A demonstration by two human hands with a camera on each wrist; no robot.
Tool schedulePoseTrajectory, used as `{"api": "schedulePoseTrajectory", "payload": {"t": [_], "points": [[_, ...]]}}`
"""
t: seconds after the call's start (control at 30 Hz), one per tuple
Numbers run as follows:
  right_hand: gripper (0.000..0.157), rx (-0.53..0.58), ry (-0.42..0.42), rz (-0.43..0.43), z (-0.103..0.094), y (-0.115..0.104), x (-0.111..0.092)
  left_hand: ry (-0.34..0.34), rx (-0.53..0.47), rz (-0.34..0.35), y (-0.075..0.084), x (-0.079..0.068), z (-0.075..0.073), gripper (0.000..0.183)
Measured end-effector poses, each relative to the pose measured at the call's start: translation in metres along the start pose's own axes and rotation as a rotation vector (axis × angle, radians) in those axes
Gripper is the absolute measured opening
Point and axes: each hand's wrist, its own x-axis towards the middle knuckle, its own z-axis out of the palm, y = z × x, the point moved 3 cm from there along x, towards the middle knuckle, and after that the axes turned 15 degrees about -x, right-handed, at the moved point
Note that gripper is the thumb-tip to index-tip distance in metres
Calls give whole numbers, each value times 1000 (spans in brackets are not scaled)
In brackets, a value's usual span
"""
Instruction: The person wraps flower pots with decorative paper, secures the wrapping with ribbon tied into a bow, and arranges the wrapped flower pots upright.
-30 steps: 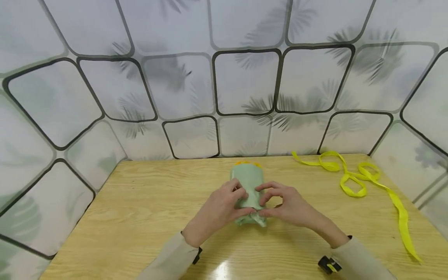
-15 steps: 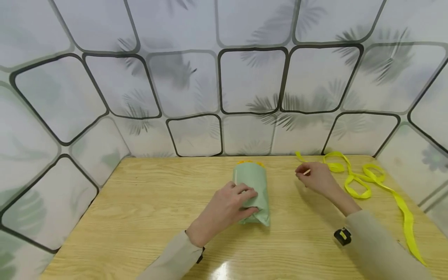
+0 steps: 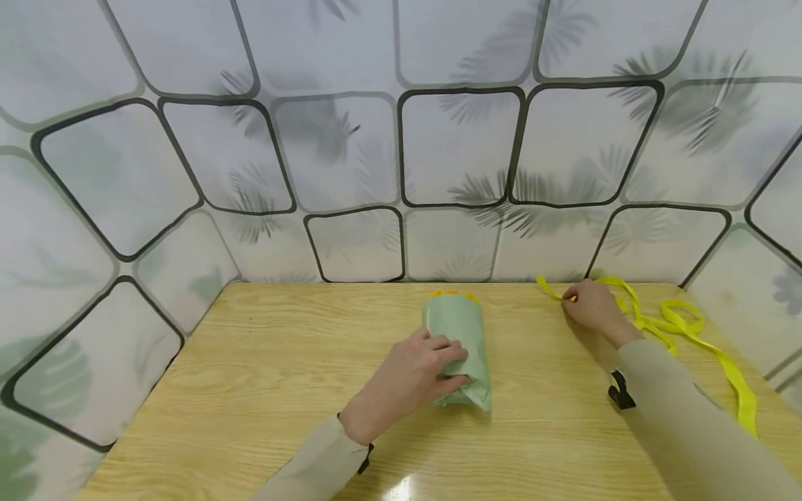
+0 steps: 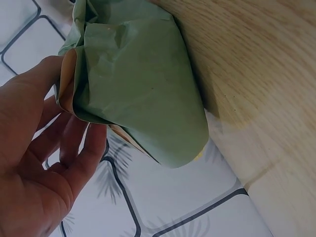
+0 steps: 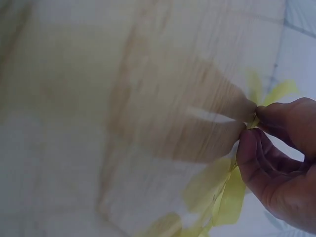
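A bundle wrapped in pale green paper point(image 3: 457, 323) lies near the middle of the table, a bit of orange-yellow point(image 3: 471, 297) peeking out at its far end. My left hand point(image 3: 407, 369) holds its near left side, fingertips on top and thumb low by the folded end. In the left wrist view the paper's brown inner side point(image 4: 68, 79) shows at the fold, with the thumb point(image 4: 47, 69) against that edge. At the back right, my right hand point(image 3: 592, 306) pinches a yellow ribbon point(image 5: 231, 197) between thumb and fingertips; the sleeve hides part of it.
The ribbon's long tail point(image 3: 747, 403) runs down the right side of the wooden table point(image 3: 269, 390). Patterned cloth walls point(image 3: 464, 153) rise straight from the table's back and side edges. Both wrists carry dark straps point(image 3: 620, 392).
My right hand has left the bundle's near end and moved right and back to the ribbon, which it now pinches. My left hand has stayed on the bundle.
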Motion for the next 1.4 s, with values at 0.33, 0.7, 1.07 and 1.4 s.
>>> {"api": "schedulePoseTrajectory", "payload": {"t": [0.33, 0.7, 1.07, 1.4], "points": [[24, 46, 31, 17, -3, -13, 1, -73, -18, -58, 2, 1, -2, 34], [25, 249, 68, 15, -17, -71, 23, -91, -22, -63, 1, -1, -4, 33], [28, 285, 73, -71, -35, -134, 53, -58, -17, -31, 2, -1, -3, 29], [24, 257, 32, -196, -60, -201, 75, -59, -17, -36, 2, 0, -2, 30]]}}
